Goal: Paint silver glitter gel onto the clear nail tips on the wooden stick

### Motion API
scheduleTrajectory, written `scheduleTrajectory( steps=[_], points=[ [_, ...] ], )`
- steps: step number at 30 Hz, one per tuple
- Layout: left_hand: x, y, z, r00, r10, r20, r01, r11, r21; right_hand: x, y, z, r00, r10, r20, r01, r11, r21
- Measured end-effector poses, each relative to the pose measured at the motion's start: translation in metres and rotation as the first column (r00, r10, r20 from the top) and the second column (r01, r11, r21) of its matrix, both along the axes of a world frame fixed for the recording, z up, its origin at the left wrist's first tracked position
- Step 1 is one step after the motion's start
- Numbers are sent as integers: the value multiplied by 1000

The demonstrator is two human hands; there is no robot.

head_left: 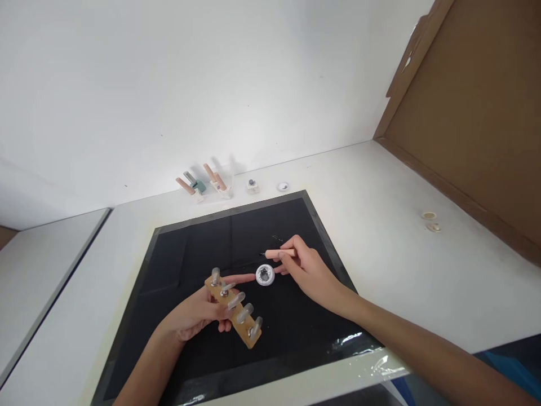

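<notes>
My left hand [192, 314] is closed around a wooden nail-tip stand [243, 332], held tilted above the black mat [203, 355]. Several clear nail tips [245, 312] stand in a row along it. The left index finger stretches out to the near side of a small round white jar [265, 274], which has silvery, dark contents. My right hand [310, 273] pinches the peach-coloured handle of a nail polish brush [274, 254], its dark tip pointing left just above the jar. Fingers of the right hand reach the jar's right edge; whether they press on it I cannot tell.
Behind the mat stand peach-capped polish bottles [220, 183], a green bottle [197, 184], a small clear bottle [252, 186] and a white round lid [283, 186]. Two small cream discs [431, 221] lie at right, near an upright brown cardboard panel [473, 124]. A white wall closes off the back.
</notes>
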State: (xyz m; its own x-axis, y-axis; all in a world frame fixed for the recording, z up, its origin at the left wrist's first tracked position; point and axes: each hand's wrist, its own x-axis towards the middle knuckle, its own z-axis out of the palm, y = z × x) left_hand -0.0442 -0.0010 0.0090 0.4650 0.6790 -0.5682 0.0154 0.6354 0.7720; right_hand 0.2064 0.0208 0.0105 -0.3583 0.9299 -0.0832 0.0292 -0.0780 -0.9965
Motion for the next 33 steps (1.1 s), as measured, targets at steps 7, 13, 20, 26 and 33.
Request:
scheduleTrajectory(
  steps=[7,13,20,26,33],
  points=[
    [7,1,-5,1000,11,-3,-11,1000,6,2,5,-7,1000,-16,10,17,1000,-23],
    [12,2,-2,999,21,34,-21,1000,7,15,14,5,972,-147,186,126,984,124],
    [12,1,-1,999,25,24,-24,1000,-5,30,4,20,965,-21,262,-16,990,137],
    [13,1,-3,999,20,38,-20,1000,4,27,-6,5,958,46,284,-69,995,70],
    [15,2,-1,998,47,30,-47,999,-1,18,-6,-4,968,10,252,-19,999,37]
  ],
)
